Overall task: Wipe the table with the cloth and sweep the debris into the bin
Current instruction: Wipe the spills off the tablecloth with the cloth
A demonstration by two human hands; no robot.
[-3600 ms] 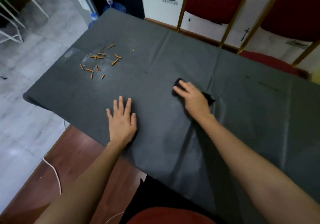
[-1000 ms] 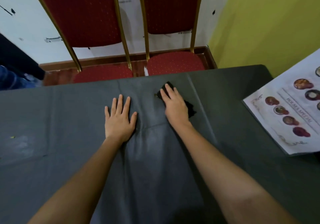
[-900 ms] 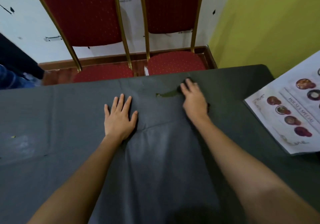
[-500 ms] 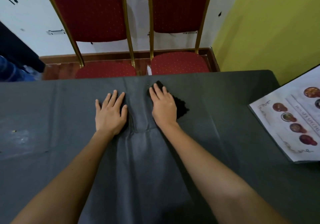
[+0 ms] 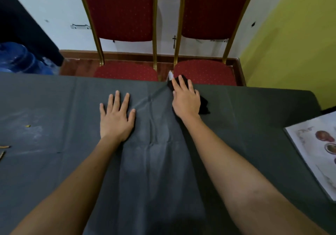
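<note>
Wiping step: right hand (image 5: 185,100), fingers (image 5: 181,82) flat, presses the black cloth (image 5: 203,105) at the far edge of the surface (image 5: 254,116), upper centre; left hand (image 5: 117,118) lies spread, empty; next stroke probably runs toward the debris (image 5: 4,146), frame left.

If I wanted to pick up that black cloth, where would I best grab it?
Probably the crumpled corner of the cloth poking out to the right of the right hand. Pinch it from above on that side: it looks bunched up off the table, while the rest lies pressed flat under the palm.
</note>
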